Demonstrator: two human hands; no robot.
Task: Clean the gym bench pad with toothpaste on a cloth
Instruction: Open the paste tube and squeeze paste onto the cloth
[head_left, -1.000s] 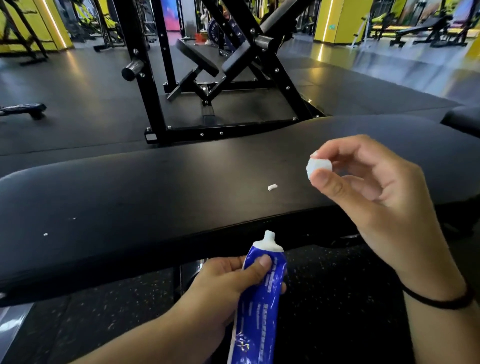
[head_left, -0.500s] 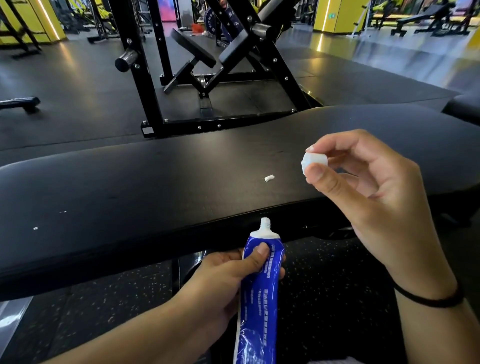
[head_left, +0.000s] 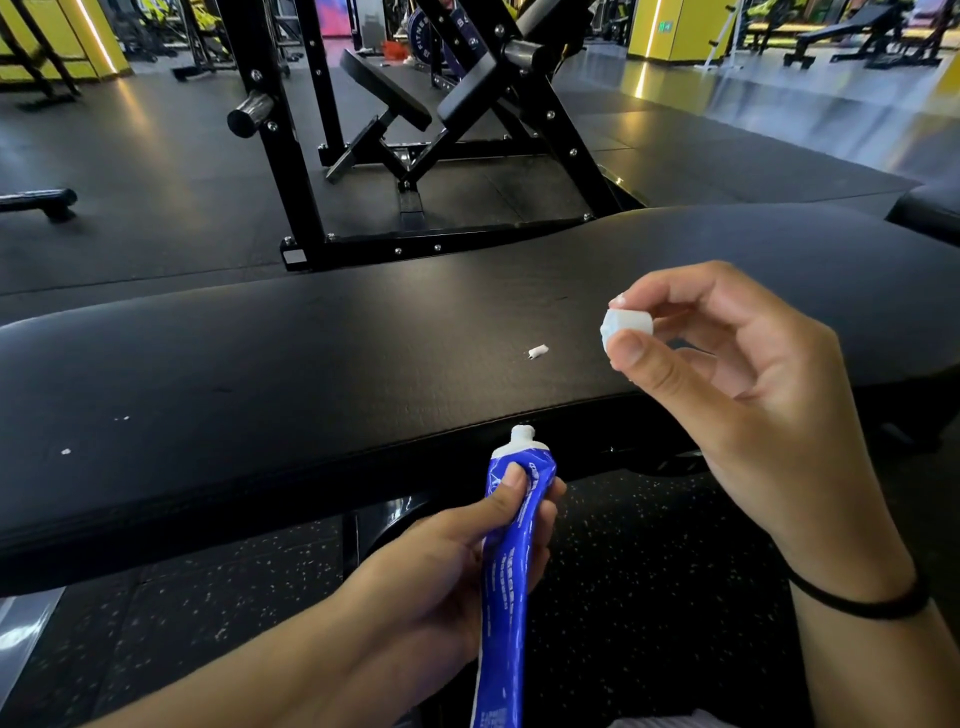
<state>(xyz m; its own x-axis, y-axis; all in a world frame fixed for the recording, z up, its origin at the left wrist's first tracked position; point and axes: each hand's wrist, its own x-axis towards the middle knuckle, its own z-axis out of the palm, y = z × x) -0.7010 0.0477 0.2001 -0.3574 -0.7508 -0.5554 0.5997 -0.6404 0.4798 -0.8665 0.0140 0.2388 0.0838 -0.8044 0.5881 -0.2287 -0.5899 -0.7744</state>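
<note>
Two hands work in front of the pad, each closed on a separate piece. The right hand (head_left: 763, 395) pinches a small white cap (head_left: 626, 326) between thumb tip and forefinger tip, the other fingers curled loosely behind it; the cap is held in the air above the near right part of the pad, not touching it. A thin black band (head_left: 857, 603) circles that wrist. The left hand (head_left: 441, 566) wraps around a blue toothpaste tube (head_left: 511, 571), thumb pressed flat on the upper front just under the shoulder, fingers closed around the back. The tube stands nearly upright, its white open nozzle (head_left: 522, 436) pointing up and reaching the near edge of the pad; the lower end runs out of view at the bottom. The black bench pad (head_left: 311, 364) stretches across the whole middle of the view, matte and finely textured. One small white dab of toothpaste (head_left: 538, 352) lies on it, between nozzle and cap and apart from both. A few tiny white specks (head_left: 66, 451) mark the left part of the pad. No cloth can be made out. Under the pad, speckled dark rubber floor (head_left: 649, 571). Beyond the pad, a black steel machine frame (head_left: 415, 171) stands on dark matting, with yellow walls far behind.
</note>
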